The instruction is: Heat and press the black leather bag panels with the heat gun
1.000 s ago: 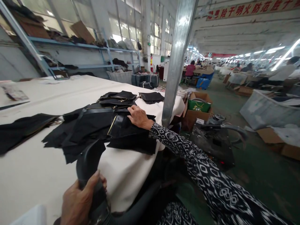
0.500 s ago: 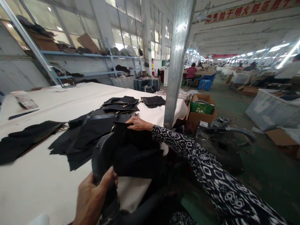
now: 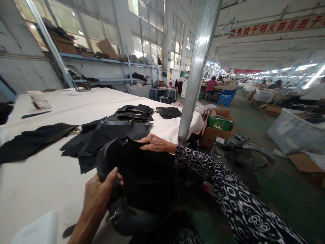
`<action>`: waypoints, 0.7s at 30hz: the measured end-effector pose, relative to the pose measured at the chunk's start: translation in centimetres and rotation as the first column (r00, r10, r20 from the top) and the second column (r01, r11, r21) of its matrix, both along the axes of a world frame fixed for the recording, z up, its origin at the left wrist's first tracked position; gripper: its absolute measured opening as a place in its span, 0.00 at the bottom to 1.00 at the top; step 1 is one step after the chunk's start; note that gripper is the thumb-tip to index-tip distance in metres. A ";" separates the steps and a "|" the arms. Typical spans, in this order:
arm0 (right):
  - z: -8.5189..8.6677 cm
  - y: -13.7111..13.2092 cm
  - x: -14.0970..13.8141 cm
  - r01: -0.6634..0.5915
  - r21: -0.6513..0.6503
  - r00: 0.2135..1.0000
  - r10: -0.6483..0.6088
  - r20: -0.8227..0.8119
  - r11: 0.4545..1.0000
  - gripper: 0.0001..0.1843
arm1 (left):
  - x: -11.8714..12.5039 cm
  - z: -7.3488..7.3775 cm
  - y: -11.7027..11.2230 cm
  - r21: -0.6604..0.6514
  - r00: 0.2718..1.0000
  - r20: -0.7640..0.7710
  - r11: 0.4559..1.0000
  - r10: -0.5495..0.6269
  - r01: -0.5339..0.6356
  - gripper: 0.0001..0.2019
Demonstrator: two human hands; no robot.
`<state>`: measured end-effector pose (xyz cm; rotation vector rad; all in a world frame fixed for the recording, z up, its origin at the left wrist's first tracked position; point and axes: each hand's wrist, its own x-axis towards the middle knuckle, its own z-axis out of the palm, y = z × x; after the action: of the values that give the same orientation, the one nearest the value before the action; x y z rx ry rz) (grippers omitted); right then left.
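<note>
One left hand [image 3: 100, 193] and one right hand [image 3: 156, 143] on one black leather piece [image 3: 144, 176] at one white-covered table [image 3: 50, 193]. Four piles of black leather [image 3: 101, 135] lie on it; beyond stand one steel pillar [image 3: 200, 67], two blue shelves [image 3: 88, 57] and one red banner [image 3: 274, 25].

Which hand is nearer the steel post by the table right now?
The right hand is nearer: it lies on the edge of the black fabric, just left of the steel post, apart from it. The left hand is farther away, lower left, gripping a black handle.
</note>
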<state>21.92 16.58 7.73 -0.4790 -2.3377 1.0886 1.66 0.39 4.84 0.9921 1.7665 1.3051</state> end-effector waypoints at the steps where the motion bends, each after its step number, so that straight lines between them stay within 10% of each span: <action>1: -0.1 0.0 0.3 0.004 -0.103 1.000 -0.006 -0.021 0.995 0.08 | -0.3 0.1 -0.1 -0.027 0.998 0.047 0.999 0.039 -0.037 0.23; 6: -0.7 0.5 0.3 0.042 -0.372 0.994 -0.076 -0.077 0.927 0.10 | -0.5 -0.3 -1.4 -0.084 0.998 0.057 0.996 0.020 -0.015 0.25; 14: -1.2 -0.9 -1.0 -0.035 -0.350 0.990 -0.014 -0.137 0.936 0.10 | 1.3 -1.0 -2.2 0.001 0.985 0.017 0.985 -0.170 0.170 0.23; 21: -1.2 -3.1 0.4 0.025 -0.348 0.993 -0.063 -0.100 0.937 0.11 | 0.3 -1.0 -0.7 0.022 0.997 0.021 0.997 -0.072 0.072 0.23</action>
<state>22.30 13.47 6.56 -0.5793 -2.0352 1.4754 1.91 -0.33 3.82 1.0405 1.6880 1.2876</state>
